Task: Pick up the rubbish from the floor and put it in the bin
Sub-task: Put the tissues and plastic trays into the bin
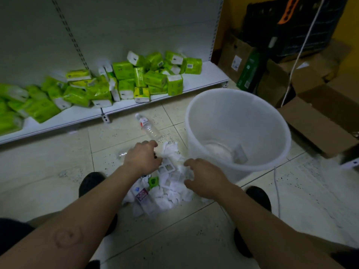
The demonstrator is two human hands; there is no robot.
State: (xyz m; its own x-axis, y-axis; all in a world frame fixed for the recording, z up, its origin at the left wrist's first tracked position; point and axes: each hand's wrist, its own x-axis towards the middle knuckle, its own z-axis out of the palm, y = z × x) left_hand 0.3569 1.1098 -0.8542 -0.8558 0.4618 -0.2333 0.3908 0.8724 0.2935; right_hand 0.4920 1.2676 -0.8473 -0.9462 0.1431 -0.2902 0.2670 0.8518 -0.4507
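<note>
Both hands reach down over a heap of rubbish (167, 193) on the tiled floor (184, 239): crumpled white tissues, white plastic frames, a green scrap. The left hand (142, 157) curls its fingers into the far side of the heap; the right hand (204, 176) rests on its right edge, fingers bent. A white bin (272, 162) stands just right of the heap. A clear bottle (148, 126) lies beyond, near a low shelf (206, 74) of green packs (124, 82).

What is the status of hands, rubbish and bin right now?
Left hand and right hand down on the rubbish pile, grip unclear. Bottle lies loose beyond. Bin upright beside the pile, path open.
</note>
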